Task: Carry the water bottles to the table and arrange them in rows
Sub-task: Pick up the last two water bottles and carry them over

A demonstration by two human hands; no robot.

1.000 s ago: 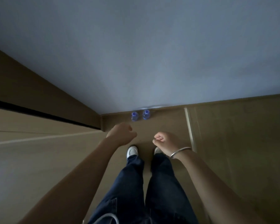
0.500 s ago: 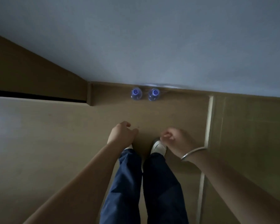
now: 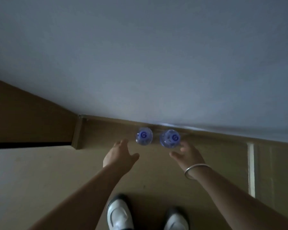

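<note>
Two clear water bottles with blue caps stand upright on the floor against the grey wall, seen from above: the left bottle (image 3: 144, 136) and the right bottle (image 3: 170, 138). My left hand (image 3: 119, 155) reaches down just below and left of the left bottle, fingers spread, holding nothing. My right hand (image 3: 187, 154), a metal bangle on its wrist, is spread just below and right of the right bottle, fingertips close to it; I cannot tell whether they touch.
A grey wall (image 3: 140, 63) fills the upper view. A brown wooden panel (image 3: 32, 117) and corner post (image 3: 78, 131) stand at left. My two white shoes (image 3: 119, 214) are on the tan floor (image 3: 40, 176). A pale strip (image 3: 251, 170) runs along the floor at right.
I have stepped closer to the wall and bent down. Both hands, loosely curled before, have spread their fingers and reached forward to just short of the two bottles.
</note>
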